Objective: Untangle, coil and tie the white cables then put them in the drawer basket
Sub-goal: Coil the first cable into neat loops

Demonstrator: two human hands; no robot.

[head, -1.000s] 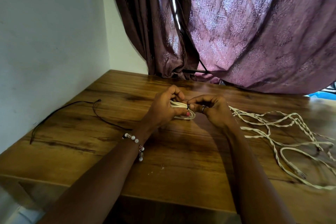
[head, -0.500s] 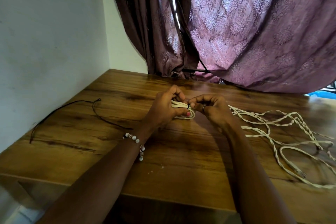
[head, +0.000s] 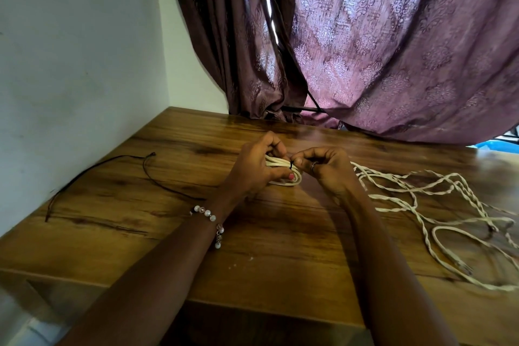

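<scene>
The left hand point(head: 254, 167) grips a coiled white cable point(head: 283, 173) just above the table point(head: 157, 227), its fingers curled round the loops. The right hand point(head: 327, 170) pinches a dark tie point(head: 291, 166) at the coil. Tangled white cables point(head: 438, 205) lie to the right on the table; no basket shows.

Left hand point(head: 257, 167) and right hand point(head: 327, 170) meet mid-view, fingers curled, pinching; forearms converge.

We see cream-white cables point(head: 421, 199) on our brown wood-grain desk point(head: 140, 205), a thin black cord point(head: 112, 166) near its left edge, mauve damask-patterned curtains point(head: 393, 50), a pale wall point(head: 70, 64), and a pink-and-white beaded bracelet point(head: 209, 216).
</scene>
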